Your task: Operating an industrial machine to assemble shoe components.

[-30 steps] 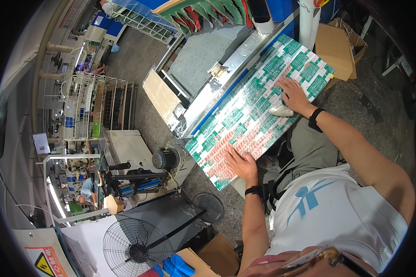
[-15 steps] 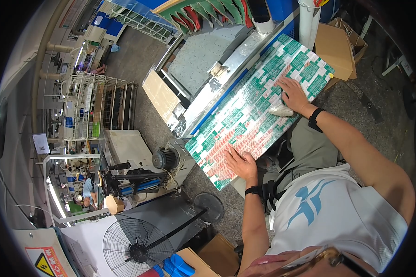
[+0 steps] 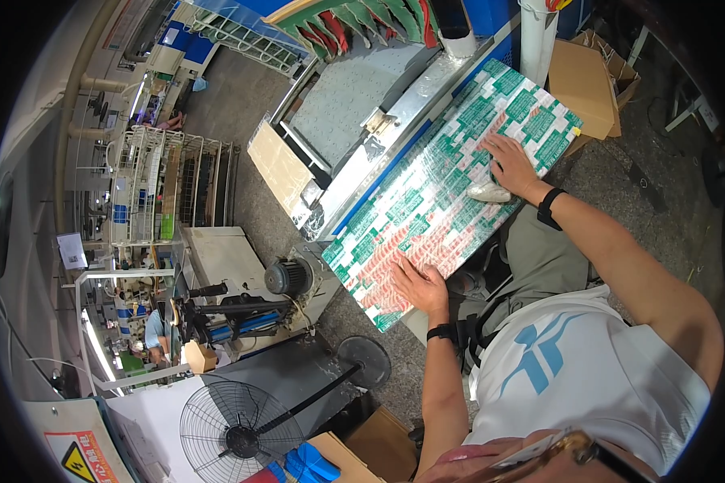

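Note:
A long work surface covered in green-and-white printed tape lies slantwise in front of me, with many thin reddish-pink strips spread on its near-left half. My left hand rests on those strips, palm down with the fingers stretched out. Farther right, my right hand lies flat on the surface, fingers extended toward a few more reddish strips. Beside its wrist sits a pale, rounded bundle, whose kind I cannot make out. Neither hand grips anything visible.
Beyond the surface stands a machine with a metal rail and grey plate. Cardboard boxes stand at the far right. A black fan, a motor and wire racks are on the left. Another person is in the distance.
My hands and the strips look the same as before. Only the distant person on the left has shifted slightly.

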Demonstrator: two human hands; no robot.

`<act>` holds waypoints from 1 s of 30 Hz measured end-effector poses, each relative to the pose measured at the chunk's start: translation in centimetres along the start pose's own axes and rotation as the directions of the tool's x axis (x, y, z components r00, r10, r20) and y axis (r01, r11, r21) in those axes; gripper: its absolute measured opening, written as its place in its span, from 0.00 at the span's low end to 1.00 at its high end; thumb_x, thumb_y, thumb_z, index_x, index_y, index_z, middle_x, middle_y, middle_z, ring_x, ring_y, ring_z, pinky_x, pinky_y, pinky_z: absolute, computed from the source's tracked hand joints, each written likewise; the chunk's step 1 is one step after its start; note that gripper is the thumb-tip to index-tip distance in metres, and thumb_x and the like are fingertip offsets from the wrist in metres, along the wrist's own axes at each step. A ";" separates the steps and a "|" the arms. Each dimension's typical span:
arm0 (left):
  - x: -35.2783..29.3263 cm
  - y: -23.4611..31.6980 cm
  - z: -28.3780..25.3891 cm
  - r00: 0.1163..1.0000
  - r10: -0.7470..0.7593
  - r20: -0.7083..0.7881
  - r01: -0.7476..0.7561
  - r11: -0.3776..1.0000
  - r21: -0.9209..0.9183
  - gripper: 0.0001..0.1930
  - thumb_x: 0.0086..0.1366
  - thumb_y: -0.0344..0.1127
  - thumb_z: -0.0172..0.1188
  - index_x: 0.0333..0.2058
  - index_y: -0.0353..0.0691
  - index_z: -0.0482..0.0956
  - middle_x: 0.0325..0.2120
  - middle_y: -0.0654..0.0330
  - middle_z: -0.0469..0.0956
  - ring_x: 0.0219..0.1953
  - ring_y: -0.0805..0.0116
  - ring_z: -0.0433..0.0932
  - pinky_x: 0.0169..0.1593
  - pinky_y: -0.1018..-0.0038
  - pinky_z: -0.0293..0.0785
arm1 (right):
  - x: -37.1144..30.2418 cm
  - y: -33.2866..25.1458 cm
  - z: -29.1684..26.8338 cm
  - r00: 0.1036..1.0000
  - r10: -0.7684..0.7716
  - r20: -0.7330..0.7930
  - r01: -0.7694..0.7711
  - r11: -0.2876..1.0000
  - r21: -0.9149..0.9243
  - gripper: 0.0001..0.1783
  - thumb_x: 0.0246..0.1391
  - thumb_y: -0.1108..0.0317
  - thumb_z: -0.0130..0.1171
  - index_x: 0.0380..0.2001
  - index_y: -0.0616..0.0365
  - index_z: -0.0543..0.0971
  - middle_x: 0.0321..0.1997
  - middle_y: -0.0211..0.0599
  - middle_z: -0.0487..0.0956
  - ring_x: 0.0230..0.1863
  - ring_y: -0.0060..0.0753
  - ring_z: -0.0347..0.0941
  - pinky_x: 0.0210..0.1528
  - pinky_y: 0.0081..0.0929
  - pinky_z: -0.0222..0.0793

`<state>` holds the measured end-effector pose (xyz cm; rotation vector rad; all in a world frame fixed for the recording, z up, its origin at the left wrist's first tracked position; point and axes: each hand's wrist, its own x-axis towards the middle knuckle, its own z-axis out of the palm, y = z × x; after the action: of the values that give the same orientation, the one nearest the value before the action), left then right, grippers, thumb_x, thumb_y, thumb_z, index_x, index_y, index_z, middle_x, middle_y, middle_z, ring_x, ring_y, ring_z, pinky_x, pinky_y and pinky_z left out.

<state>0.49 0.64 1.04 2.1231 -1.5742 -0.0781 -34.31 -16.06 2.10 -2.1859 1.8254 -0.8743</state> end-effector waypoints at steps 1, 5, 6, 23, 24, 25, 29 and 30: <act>0.0 0.0 0.0 1.000 0.015 -0.016 -0.015 1.000 0.002 0.39 0.72 0.46 0.59 0.79 0.44 0.66 0.79 0.38 0.61 0.80 0.32 0.57 0.83 0.37 0.43 | 0.0 0.0 0.0 0.999 0.031 0.033 -0.031 1.000 -0.002 0.29 0.69 0.71 0.57 0.72 0.54 0.73 0.79 0.45 0.69 0.82 0.51 0.59 0.84 0.51 0.52; 0.0 0.1 -0.1 0.999 0.024 -0.027 -0.024 1.000 0.012 0.38 0.71 0.45 0.60 0.78 0.43 0.67 0.78 0.37 0.62 0.79 0.32 0.58 0.83 0.38 0.44 | 0.0 0.1 0.0 1.000 0.004 0.013 -0.004 1.000 0.004 0.29 0.70 0.71 0.57 0.73 0.54 0.73 0.79 0.45 0.69 0.82 0.51 0.59 0.84 0.51 0.52; 0.0 0.1 -0.1 1.000 0.015 -0.020 -0.015 1.000 0.019 0.38 0.71 0.44 0.60 0.77 0.42 0.68 0.78 0.37 0.62 0.79 0.33 0.59 0.83 0.39 0.45 | 0.0 0.1 0.0 1.000 0.003 0.013 -0.003 1.000 0.005 0.29 0.70 0.71 0.57 0.73 0.54 0.73 0.79 0.45 0.69 0.82 0.51 0.58 0.84 0.51 0.52; 0.0 -0.2 0.1 1.000 0.022 -0.011 -0.021 1.000 0.010 0.38 0.71 0.45 0.60 0.78 0.42 0.66 0.78 0.37 0.61 0.80 0.32 0.57 0.83 0.37 0.43 | 0.0 0.2 0.1 0.999 0.017 0.027 -0.017 1.000 0.001 0.29 0.71 0.70 0.57 0.73 0.54 0.73 0.80 0.45 0.68 0.83 0.51 0.58 0.85 0.52 0.51; 0.0 -0.2 0.0 1.000 0.010 0.002 -0.010 1.000 0.005 0.38 0.71 0.45 0.60 0.78 0.42 0.66 0.78 0.36 0.61 0.80 0.32 0.57 0.83 0.37 0.43 | 0.0 0.2 0.1 1.000 0.015 0.027 -0.015 1.000 0.003 0.29 0.71 0.70 0.57 0.73 0.54 0.74 0.80 0.45 0.68 0.83 0.51 0.58 0.85 0.52 0.51; 0.0 -0.2 0.0 1.000 0.021 -0.009 -0.021 1.000 0.007 0.38 0.71 0.45 0.60 0.78 0.42 0.66 0.78 0.36 0.61 0.80 0.32 0.57 0.83 0.37 0.43 | 0.0 0.2 0.1 0.998 0.042 0.054 -0.042 0.999 -0.003 0.29 0.71 0.70 0.57 0.73 0.54 0.74 0.80 0.45 0.68 0.83 0.51 0.58 0.85 0.52 0.51; 0.0 -0.1 -0.1 1.000 0.026 -0.014 -0.026 1.000 0.011 0.38 0.71 0.45 0.59 0.78 0.41 0.66 0.78 0.36 0.61 0.80 0.32 0.57 0.82 0.37 0.43 | 0.0 0.2 0.1 1.000 0.011 0.028 -0.011 1.000 -0.003 0.33 0.67 0.74 0.60 0.75 0.54 0.71 0.80 0.44 0.68 0.83 0.53 0.59 0.84 0.51 0.54; 0.0 0.0 -0.1 1.000 0.001 0.009 -0.002 1.000 0.013 0.38 0.71 0.45 0.59 0.78 0.41 0.66 0.78 0.36 0.61 0.80 0.32 0.57 0.82 0.37 0.43 | 0.0 0.2 0.1 1.000 0.011 0.028 -0.011 1.000 -0.004 0.33 0.68 0.74 0.60 0.76 0.54 0.71 0.80 0.44 0.68 0.83 0.53 0.58 0.84 0.51 0.54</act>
<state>0.56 0.68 1.12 2.1343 -1.5855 -0.0772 -34.42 -16.14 1.91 -2.1775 1.8262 -0.8343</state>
